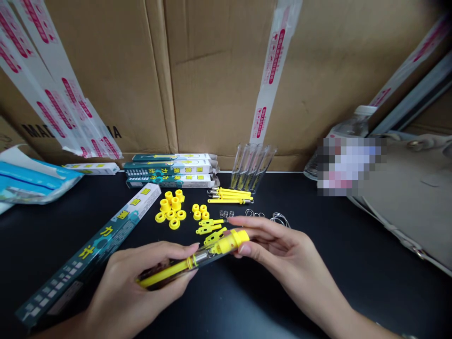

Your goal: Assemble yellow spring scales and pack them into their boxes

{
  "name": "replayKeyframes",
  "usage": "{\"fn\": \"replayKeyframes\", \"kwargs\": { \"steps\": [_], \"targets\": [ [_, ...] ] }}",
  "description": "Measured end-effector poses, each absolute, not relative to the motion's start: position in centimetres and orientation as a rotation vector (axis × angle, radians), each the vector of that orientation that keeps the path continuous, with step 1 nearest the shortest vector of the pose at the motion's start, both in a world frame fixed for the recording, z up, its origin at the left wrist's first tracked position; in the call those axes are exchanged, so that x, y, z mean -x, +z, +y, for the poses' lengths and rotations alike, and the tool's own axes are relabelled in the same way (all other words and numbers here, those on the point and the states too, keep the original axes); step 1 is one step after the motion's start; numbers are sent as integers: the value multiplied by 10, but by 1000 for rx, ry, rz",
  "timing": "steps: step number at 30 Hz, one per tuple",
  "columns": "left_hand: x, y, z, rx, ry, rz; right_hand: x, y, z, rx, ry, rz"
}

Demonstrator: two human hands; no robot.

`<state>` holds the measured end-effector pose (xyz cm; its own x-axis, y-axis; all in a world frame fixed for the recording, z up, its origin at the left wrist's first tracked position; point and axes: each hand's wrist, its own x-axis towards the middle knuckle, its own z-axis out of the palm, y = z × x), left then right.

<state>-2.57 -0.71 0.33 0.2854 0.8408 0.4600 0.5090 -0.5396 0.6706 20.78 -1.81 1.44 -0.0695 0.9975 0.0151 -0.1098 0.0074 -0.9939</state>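
Note:
My left hand (151, 278) is wrapped round the clear tube of a spring scale (203, 255), which slants up to the right. Inside the tube run a yellow rod and a metal piece. At its upper end sits a yellow cap (242, 237), pinched between the thumb and fingers of my right hand (278, 249). Just behind the tube lie flat yellow slotted pieces (209, 230), one with a dark spring on it. Small springs (226, 214) and metal hooks (249, 213) lie beyond my right fingers.
Yellow flanged caps (171, 207), small yellow rings (200, 212) and yellow rods (231, 195) lie mid-table. Clear tubes (252, 165) lean on the cardboard (212, 94). A long box (92, 249) lies left, stacked boxes (169, 172) behind. A bottle (353, 123) and bag (413, 193) stand right.

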Motion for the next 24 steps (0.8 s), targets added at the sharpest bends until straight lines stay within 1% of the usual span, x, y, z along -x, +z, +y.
{"fn": "replayKeyframes", "kwargs": {
  "steps": [6,11,20,24],
  "targets": [
    [30,2,-7,-2204,1067,1139,-208,17,-18,1105,1333,-1122],
    [30,2,-5,-2219,1101,1082,-207,19,-18,1111,1359,-1103],
    [32,2,-4,-2266,974,1137,-208,16,-17,1127,1360,-1119],
    [28,2,-5,-2244,1052,1178,-207,14,-18,1095,1343,-1148]
  ]
}}
